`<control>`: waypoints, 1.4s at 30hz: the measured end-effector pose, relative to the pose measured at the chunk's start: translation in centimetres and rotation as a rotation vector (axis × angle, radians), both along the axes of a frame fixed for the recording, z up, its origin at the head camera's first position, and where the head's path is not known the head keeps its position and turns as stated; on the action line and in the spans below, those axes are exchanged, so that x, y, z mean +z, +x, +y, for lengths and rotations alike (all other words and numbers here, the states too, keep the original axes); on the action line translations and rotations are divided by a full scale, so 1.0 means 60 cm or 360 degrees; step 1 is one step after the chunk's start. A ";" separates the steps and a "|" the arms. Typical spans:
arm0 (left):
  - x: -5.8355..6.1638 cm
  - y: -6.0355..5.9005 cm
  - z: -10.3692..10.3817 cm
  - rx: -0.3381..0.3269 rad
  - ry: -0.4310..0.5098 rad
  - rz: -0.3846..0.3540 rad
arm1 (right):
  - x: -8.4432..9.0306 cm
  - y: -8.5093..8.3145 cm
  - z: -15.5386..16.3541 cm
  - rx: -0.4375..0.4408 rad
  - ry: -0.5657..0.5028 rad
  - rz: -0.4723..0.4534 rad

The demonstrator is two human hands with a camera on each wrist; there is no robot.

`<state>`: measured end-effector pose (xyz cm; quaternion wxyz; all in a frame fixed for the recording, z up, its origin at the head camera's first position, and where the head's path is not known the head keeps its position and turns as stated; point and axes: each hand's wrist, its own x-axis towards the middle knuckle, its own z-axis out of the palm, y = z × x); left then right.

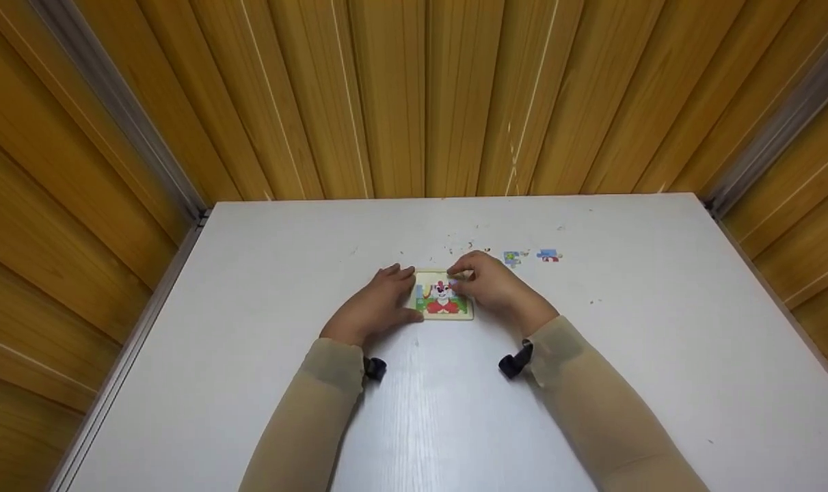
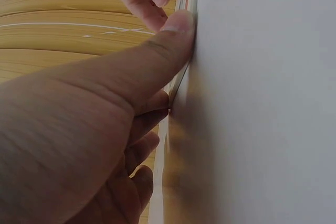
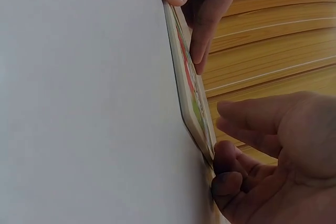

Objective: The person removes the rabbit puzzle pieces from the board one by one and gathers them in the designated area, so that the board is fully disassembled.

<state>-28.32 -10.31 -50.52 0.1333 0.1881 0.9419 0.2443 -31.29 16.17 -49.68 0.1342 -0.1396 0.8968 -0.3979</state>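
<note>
A small framed jigsaw puzzle (image 1: 442, 307) lies on the white table, showing a cartoon animal in red. Its upper part shows bare pale backing. My left hand (image 1: 378, 307) holds the frame along its left side, thumb on the near left corner and fingertips by the far left one. At the upper right of the picture, my right hand (image 1: 490, 283) pinches a small light-blue puzzle piece (image 1: 453, 281), mostly covered by the fingers. In the right wrist view, the curled fingers (image 3: 227, 182) of that hand are beside the frame's edge (image 3: 181, 93).
Loose puzzle pieces (image 1: 511, 258) lie beyond my right hand, and joined blue and red pieces (image 1: 549, 255) farther right. Small dark specks (image 1: 470, 245) dot the table (image 1: 284, 273) behind the puzzle. A wood-patterned wall (image 1: 400, 102) stands along the far edge.
</note>
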 end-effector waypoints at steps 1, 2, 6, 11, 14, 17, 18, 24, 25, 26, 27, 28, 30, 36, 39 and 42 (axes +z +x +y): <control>0.000 0.000 0.000 0.0000 0.0001 0.0002 | -0.001 0.000 0.000 0.0006 0.0010 -0.0001; -0.001 0.000 0.000 0.0000 -0.0003 0.0005 | -0.001 0.000 0.000 0.0010 0.0018 -0.0002; -0.002 0.000 0.000 -0.0010 -0.0014 0.0017 | -0.002 0.001 -0.001 0.0040 0.0056 0.0015; 0.002 0.000 -0.002 -0.0010 -0.0020 -0.0002 | -0.003 0.001 -0.002 0.0080 0.0130 0.0041; 0.002 -0.001 -0.001 -0.0012 -0.0022 -0.0007 | -0.002 0.000 -0.003 0.0074 0.0152 0.0030; 0.001 -0.001 0.001 -0.0005 -0.0020 -0.0011 | -0.003 0.000 -0.003 0.0063 0.0169 0.0018; 0.001 -0.001 0.001 -0.0003 -0.0021 -0.0011 | -0.003 0.000 -0.004 0.0061 0.0171 0.0016; 0.001 0.001 0.001 0.0014 -0.0006 -0.0028 | -0.004 0.003 -0.005 0.0076 0.0195 0.0053; 0.001 0.001 0.001 0.0017 -0.0001 -0.0031 | -0.004 0.003 -0.005 0.0081 0.0198 0.0061; 0.001 0.001 0.001 0.0019 -0.0002 -0.0031 | -0.004 0.003 -0.006 0.0082 0.0199 0.0064; 0.001 0.001 0.001 0.0018 -0.0005 -0.0029 | -0.003 0.003 -0.006 0.0079 0.0196 0.0062; 0.002 0.001 0.001 0.0019 -0.0002 -0.0030 | -0.003 0.003 -0.006 0.0080 0.0198 0.0066; 0.002 0.001 0.001 0.0018 0.0000 -0.0029 | -0.003 0.003 -0.007 0.0077 0.0196 0.0066; 0.001 0.002 0.000 0.0020 0.0017 -0.0034 | -0.004 0.003 -0.007 0.0062 0.0183 0.0069; 0.000 0.002 0.000 0.0025 0.0006 -0.0038 | -0.005 0.001 -0.006 0.0060 0.0165 0.0068; -0.001 0.001 0.000 0.0036 -0.0002 -0.0044 | -0.007 -0.001 -0.005 0.0049 0.0160 0.0069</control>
